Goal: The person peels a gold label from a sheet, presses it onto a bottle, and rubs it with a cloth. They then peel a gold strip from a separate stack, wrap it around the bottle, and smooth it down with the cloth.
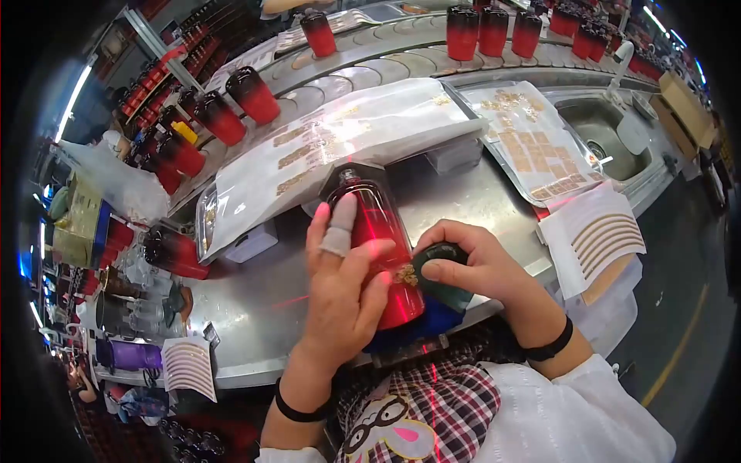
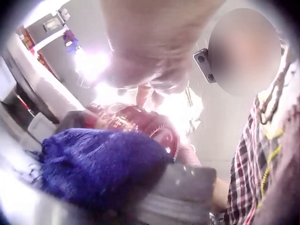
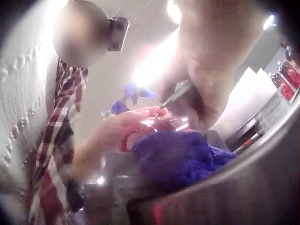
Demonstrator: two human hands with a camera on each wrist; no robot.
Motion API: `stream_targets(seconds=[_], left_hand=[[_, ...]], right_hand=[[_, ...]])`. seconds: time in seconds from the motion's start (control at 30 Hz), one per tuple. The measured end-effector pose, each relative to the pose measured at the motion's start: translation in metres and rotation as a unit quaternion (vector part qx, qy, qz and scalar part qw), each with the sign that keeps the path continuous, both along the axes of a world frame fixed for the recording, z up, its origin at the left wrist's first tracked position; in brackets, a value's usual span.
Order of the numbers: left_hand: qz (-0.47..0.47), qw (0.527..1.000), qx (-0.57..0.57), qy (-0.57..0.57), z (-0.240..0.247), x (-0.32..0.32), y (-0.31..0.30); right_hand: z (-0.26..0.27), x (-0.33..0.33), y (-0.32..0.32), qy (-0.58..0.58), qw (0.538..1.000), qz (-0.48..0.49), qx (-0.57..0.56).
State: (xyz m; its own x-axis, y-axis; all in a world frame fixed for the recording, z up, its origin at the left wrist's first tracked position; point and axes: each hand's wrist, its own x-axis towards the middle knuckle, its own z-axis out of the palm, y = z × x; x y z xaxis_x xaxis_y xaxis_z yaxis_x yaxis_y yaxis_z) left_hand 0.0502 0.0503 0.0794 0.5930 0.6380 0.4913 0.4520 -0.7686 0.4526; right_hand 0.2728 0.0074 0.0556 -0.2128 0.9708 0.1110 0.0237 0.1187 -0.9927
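Observation:
A glossy red bottle (image 1: 386, 224) with a dark top lies on a blue cloth (image 1: 436, 322), its neck pointing away from the body. My left hand (image 1: 340, 289) rests on the bottle's left side with fingers spread, one wearing grey finger covers. My right hand (image 1: 482, 266) holds a dark green flat tool (image 1: 446, 272) between thumb and fingers, its edge at the bottle's right side. A gold decal (image 1: 407, 275) sits on the glass beside the tool. The blue cloth (image 2: 103, 164) also shows below the bottle in the left wrist view.
A tray with white paper (image 1: 270, 170) and gold decals stands behind the bottle; another decal tray (image 1: 532, 147) is at the right, before a sink (image 1: 610, 131). Red-black bottles (image 1: 463, 35) line the conveyor. Strip sheets (image 1: 598, 239) lie at the right edge.

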Motion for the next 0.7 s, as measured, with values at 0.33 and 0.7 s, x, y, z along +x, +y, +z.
stream_targets(seconds=[0.33, 0.7], left_hand=[[-0.018, 0.999, 0.015, -0.048, -0.008, -0.002, 0.002], [0.01, 0.88, -0.272, -0.389, -0.062, -0.01, -0.016]], right_hand=[[0.012, -0.01, -0.004, -0.181, 0.964, -0.049, 0.189], [0.041, -0.045, -0.004, -0.251, 0.941, -0.091, 0.209]])
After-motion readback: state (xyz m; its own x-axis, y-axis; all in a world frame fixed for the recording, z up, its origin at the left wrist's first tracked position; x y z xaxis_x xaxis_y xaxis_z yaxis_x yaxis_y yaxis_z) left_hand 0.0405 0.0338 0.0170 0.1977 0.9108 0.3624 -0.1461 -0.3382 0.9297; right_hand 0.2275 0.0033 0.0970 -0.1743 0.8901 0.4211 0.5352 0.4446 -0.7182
